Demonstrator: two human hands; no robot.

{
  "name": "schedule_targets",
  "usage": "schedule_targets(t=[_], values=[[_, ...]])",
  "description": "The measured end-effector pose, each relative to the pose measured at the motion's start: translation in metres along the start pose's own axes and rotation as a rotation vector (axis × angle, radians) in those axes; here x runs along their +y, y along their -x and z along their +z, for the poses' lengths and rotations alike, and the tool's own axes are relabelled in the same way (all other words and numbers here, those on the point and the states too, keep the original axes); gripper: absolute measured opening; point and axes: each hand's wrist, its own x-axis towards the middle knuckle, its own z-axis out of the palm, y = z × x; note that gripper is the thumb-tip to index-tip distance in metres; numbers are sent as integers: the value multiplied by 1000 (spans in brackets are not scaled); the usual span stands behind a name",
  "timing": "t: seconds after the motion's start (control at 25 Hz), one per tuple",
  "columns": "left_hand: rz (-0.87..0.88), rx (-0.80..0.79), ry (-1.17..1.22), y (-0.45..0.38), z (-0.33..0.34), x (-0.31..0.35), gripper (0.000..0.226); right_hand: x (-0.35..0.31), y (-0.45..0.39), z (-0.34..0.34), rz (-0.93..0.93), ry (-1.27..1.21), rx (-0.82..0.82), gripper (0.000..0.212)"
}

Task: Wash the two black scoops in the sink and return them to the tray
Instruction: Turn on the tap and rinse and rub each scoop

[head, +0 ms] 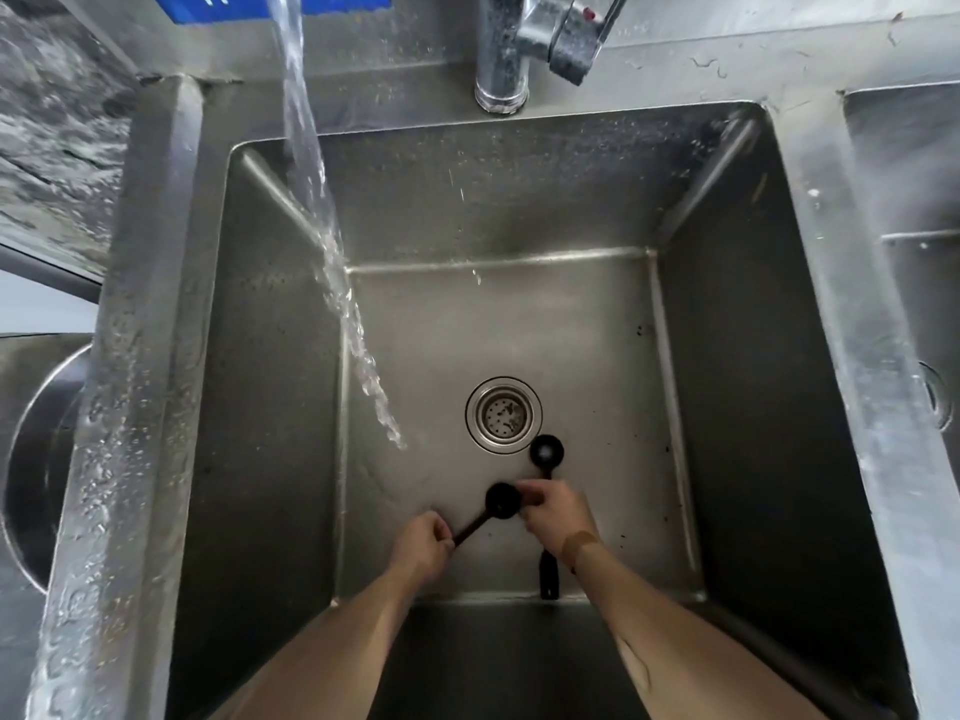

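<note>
One black scoop [502, 501] is low in the sink [737, 356]; the left hand [422, 545] grips its handle, the right hand [558, 517] pinches its bowl. The second scoop [545, 452] lies at 1 o'clock beside the drain [503, 414]. Water stream [332, 262] falls at 10 o'clock.

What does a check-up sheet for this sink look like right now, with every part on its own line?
Surface: deep stainless steel sink, wet, round metal drain strainer in its floor.
Job's things: black plastic scoop with long handle held low in the sink; second black scoop lying on the floor beside the drain, partly under the right hand.
Clutter: dark specks on the sink floor.
Hands: left hand grips the held scoop's handle; right hand pinches its bowl.
Cables: nothing seen.
Surroundings: chrome tap, running water stream landing left of the drain, missing both scoops; tray not seen.
</note>
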Motion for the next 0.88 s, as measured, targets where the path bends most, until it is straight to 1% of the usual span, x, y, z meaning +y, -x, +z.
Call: schedule_targets(t=[0.16, 0.32, 0.4, 0.52, 0.6, 0.68, 0.88], values=[[15, 35, 48, 3, 0, 8, 13, 1, 4, -10, 38, -17, 35, 36], [95, 110, 143, 9, 3, 31, 7, 3, 5, -28, 121, -11, 142, 28], [145, 93, 148, 13, 10, 43, 9, 8, 4, -35, 166, 7, 168, 26], [201, 18, 138, 19, 29, 61, 13, 16, -1, -39, 192, -28, 112, 32], [206, -12, 97, 21, 42, 71, 19, 19, -5, -38, 182, -58, 66, 38], [181, -11, 49, 22, 54, 77, 22, 21, -10, -35, 177, -70, 50, 40], [114, 33, -15, 20, 76, 81, 20, 25, -18, -27, 192, -129, 6, 38]])
